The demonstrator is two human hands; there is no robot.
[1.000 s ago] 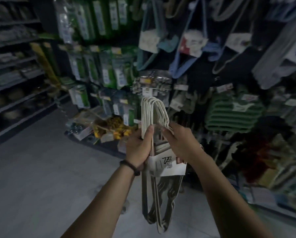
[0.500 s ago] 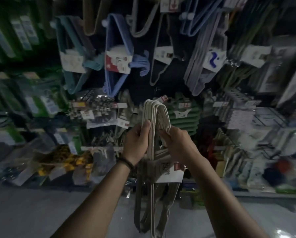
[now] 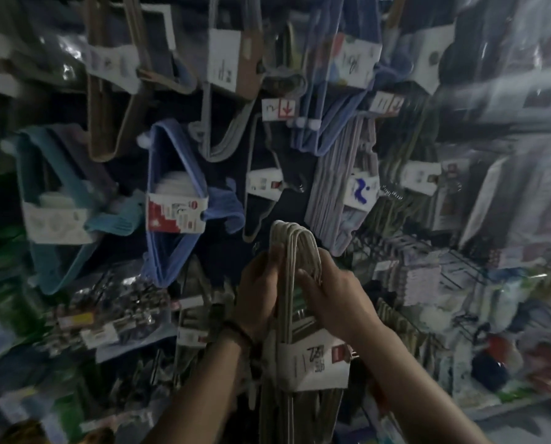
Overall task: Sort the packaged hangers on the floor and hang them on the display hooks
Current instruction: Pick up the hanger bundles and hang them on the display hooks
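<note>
Live | my left hand (image 3: 256,290) and right hand (image 3: 335,293) both grip the white hanger pack (image 3: 309,363) by its hook necks | pack raised just below-right of the blue hanger pack (image 3: 176,213) | not yet hooked; hanging remains.

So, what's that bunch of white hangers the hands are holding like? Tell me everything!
The bunch of thin white hangers looks like coated wire, stacked, hooks up and curving together. A white paper label band with dark print and a red patch wraps it lower down. It hangs upright before the display wall. The left hand and right hand grip it under the hooks.
</note>
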